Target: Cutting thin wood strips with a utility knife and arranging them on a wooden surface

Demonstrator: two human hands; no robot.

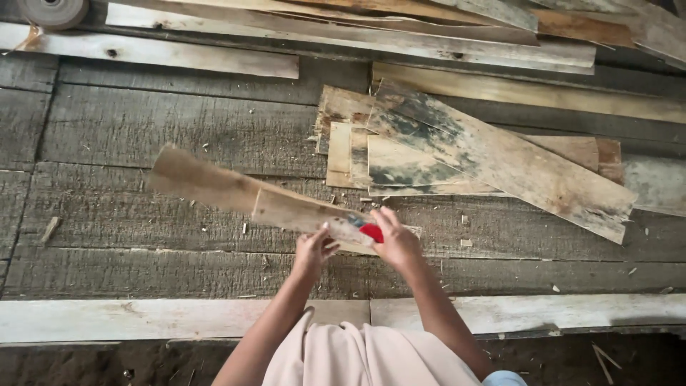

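Gripping one end of a weathered plank (243, 194), both hands are closed: left hand (312, 251) beneath, right hand (395, 241) beside a red object (371, 232); stained boards (471, 154) lie on the floor nearby.

rough wooden plank (236, 191), weathered matt wood floor (143, 129)

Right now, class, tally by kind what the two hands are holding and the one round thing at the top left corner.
Long weathered wooden plank, held by left hand and right hand: 1
Small red object at the plank's near end: 1
Grey round roll: 1
Total: 3
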